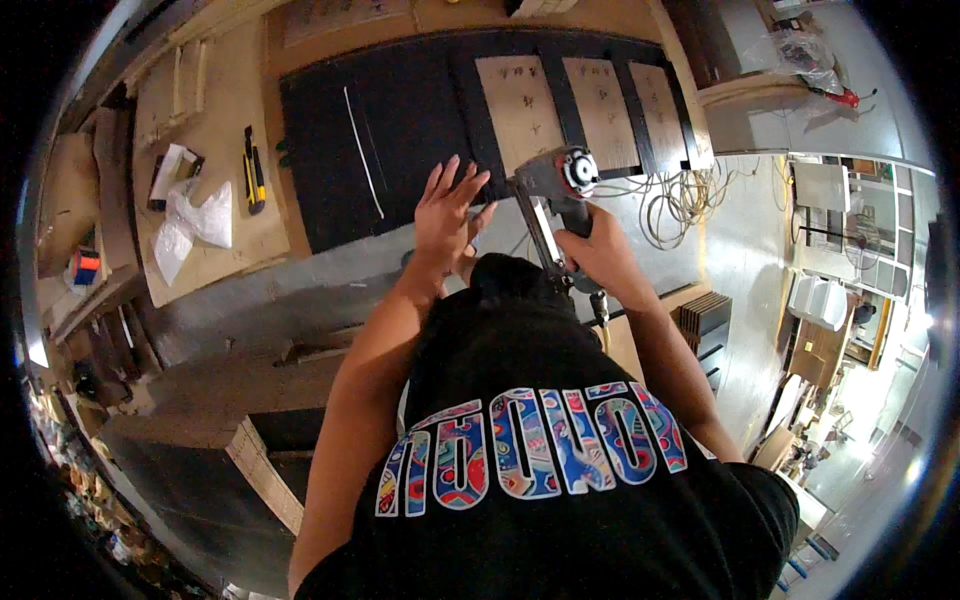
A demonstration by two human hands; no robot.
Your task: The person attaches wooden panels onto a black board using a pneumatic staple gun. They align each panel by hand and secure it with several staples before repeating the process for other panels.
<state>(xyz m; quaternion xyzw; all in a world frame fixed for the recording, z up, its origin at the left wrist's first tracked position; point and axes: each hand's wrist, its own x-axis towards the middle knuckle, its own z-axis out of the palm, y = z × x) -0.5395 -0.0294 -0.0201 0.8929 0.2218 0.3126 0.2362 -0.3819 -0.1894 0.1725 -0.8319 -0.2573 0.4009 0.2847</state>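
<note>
My right hand (604,252) is wrapped round the grip of a grey and black air nail gun (548,178). The gun's nose and long magazine rest by the near edge of a black panel (400,120), close to where a dark strip crosses it. Just left of the gun, my left hand (448,212) has its fingers spread over that same edge. Whether its fingertips press on the panel is hard to make out. Right of the dark strip, light wood rectangles (520,105) with pencil marks show between black strips. A thin white strip (363,150) lies on the black part.
On a board at the left lie a yellow and black utility knife (254,172) and a clear plastic bag (192,228). A coiled air hose (685,210) rests on the floor at the right. Stacked dark panels (705,325) stand nearby; a dark cabinet (180,480) is lower left.
</note>
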